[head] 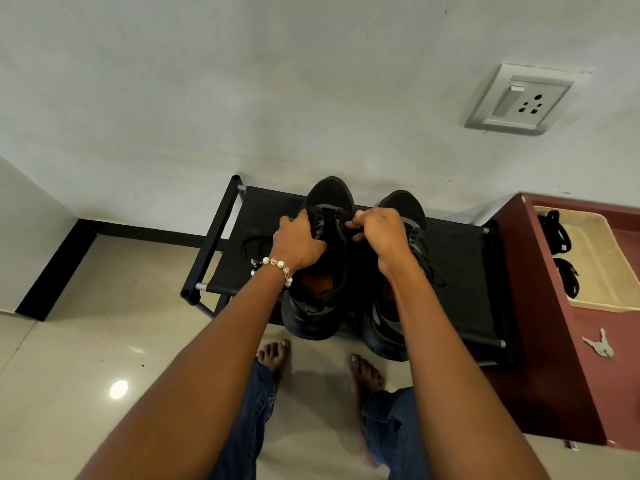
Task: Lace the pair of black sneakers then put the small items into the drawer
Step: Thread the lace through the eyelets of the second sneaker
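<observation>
White wall (242, 81) with a socket (518, 100), glossy beige floor (86, 358), black rack (460, 271), maroon cabinet (554, 375)

You are looking through a wide-angle view that bends the wall socket (518, 100) and room edges outward. Soft, even light fills the scene. A bright round glare spot sits on the glossy floor tile (118, 389). The black sneakers (325, 258) lose detail in shadow; the frame's bottom edge blurs slightly.
</observation>
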The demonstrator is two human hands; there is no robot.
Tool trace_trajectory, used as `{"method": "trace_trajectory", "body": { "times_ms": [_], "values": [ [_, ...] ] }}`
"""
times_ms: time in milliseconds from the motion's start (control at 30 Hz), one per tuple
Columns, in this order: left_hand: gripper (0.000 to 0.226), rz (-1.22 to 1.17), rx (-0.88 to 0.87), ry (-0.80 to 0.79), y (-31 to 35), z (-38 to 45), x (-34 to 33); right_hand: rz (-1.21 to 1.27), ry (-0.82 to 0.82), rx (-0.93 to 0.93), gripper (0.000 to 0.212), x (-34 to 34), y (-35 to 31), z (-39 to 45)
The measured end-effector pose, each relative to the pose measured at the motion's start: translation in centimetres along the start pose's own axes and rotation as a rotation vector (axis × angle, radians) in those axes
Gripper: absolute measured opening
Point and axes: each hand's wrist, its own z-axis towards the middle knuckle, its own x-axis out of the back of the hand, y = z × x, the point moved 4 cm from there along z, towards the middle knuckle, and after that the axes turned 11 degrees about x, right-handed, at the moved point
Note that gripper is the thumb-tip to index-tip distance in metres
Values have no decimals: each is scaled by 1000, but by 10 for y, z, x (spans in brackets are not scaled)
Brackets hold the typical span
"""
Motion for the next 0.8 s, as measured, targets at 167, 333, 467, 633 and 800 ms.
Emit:
{"method": "trace_trajectory", "body": {
  "times_ms": [167,333,467,633,800],
  "values": [
    [62,-4,10,-11,0,0,1,212,-78,-141,17,4,-1,-4],
    [75,-71,31,-69,-4,0,3,-63,-116,27,19,8,-4,-4],
    [103,-181,42,-185,-6,-6,10,-535,60,318,23,26,-22,-5],
    [94,-277,15,-134,-1,-19,29,-206,131,287,24,36,-26,0],
    [48,-261,-3,-12,-2,-25,31,6,-137,346,27,4,-30,-4]
  ]
}}
